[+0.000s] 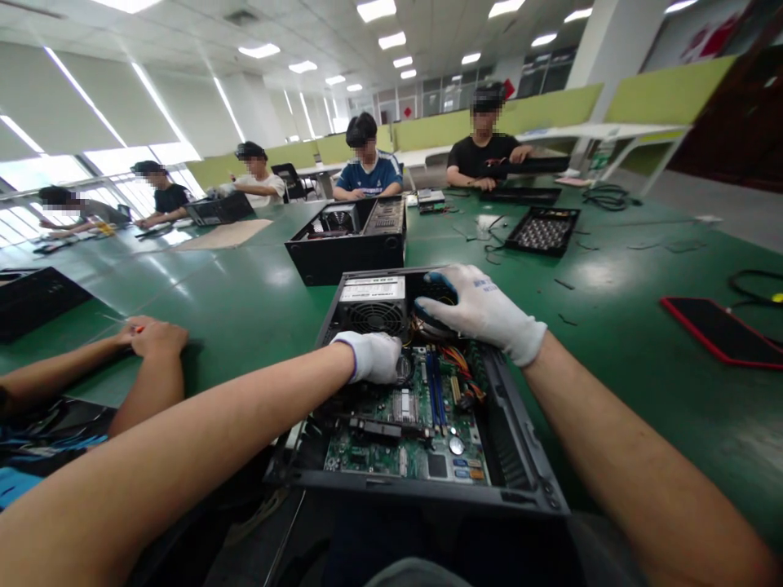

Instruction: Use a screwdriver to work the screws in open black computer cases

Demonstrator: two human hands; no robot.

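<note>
An open computer case lies in front of me at the table's near edge. Inside it are a green motherboard, blue memory slots and a power supply with a fan grille. My left hand, in a white glove, reaches in beside the power supply, over the upper part of the board. Its fingers are curled, and what they hold, if anything, is hidden. Above the case's far right corner, near a bundle of cables, is my gloved right hand, thumb and fingers apart.
Another open computer case stands just beyond mine. A co-worker's hands are close on the left. On the right lie a black perforated panel, a red-edged black panel and loose cables. Several people sit around the green table.
</note>
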